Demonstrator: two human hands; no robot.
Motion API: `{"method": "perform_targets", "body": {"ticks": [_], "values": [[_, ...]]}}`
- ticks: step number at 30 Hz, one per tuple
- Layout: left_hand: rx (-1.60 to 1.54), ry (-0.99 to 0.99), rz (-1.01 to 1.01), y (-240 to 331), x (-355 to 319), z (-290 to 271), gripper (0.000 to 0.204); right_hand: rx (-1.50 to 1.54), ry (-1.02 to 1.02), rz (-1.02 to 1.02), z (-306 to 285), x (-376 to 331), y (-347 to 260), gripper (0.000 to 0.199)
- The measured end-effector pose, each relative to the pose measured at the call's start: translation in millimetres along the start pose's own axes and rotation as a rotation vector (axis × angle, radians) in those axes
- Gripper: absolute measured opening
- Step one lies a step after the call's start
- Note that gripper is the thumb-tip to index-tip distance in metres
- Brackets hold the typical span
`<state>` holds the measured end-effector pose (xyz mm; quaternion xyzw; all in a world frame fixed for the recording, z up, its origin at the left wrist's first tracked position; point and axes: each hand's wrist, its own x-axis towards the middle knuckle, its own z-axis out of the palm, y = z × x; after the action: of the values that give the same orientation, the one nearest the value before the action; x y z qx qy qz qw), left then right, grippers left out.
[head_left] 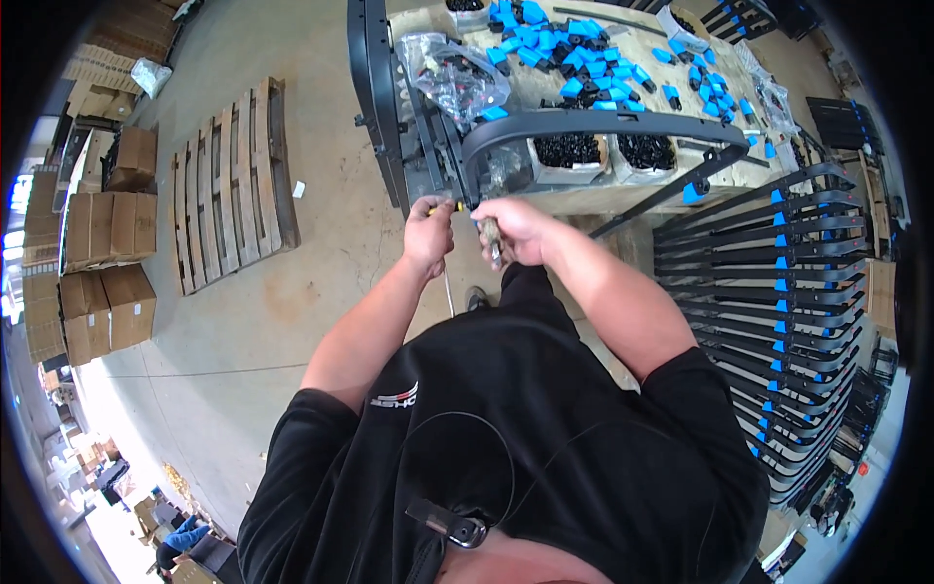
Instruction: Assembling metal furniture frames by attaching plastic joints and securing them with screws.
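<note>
At the near corner of the workbench [623,200], my left hand [426,237] is closed around a thin tool with a yellow-and-black end [449,206]. A pale thin rod or cord [449,292] hangs below that hand. Close beside it, my right hand [516,232] is wrapped around a metallic hand tool [492,243], whose exact kind I cannot make out. Both hands meet at the lower end of a black curved metal tube [603,123]. Upright black bars [374,97] stand just beyond my left hand.
Blue-and-black plastic parts [555,44], a clear bag of hardware [455,78] and boxes of small black parts [567,156] cover the bench. Racked black curved tubes [778,302] stand on the right. A wooden pallet [232,185] and cardboard boxes [107,224] are on the left.
</note>
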<state>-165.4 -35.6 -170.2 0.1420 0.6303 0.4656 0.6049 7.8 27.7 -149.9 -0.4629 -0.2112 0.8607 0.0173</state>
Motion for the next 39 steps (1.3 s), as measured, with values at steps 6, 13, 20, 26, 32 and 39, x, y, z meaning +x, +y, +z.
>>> {"method": "perform_targets", "body": {"ticks": [6,13,20,26,32,39], "values": [[0.010,0.031,0.034,-4,2,4,0.013,-1.177,0.576,-0.397,-6,32,39,0.024],[0.040,0.035,0.044,-2,-1,7,0.016,-0.979,0.272,-0.348,-13,35,37,0.024],[0.017,0.071,0.089,-6,10,5,0.018,-0.269,0.066,-0.091,6,-11,6,0.019],[0.032,0.047,0.024,-6,8,-1,0.018,-0.913,0.375,-0.260,3,15,20,0.027],[0.010,0.061,0.064,-7,9,10,0.018,-0.822,0.288,-0.340,-23,34,43,0.024],[0.034,0.099,0.032,-10,2,0,0.019,-0.025,-0.075,-0.114,4,-16,11,0.025]]}}
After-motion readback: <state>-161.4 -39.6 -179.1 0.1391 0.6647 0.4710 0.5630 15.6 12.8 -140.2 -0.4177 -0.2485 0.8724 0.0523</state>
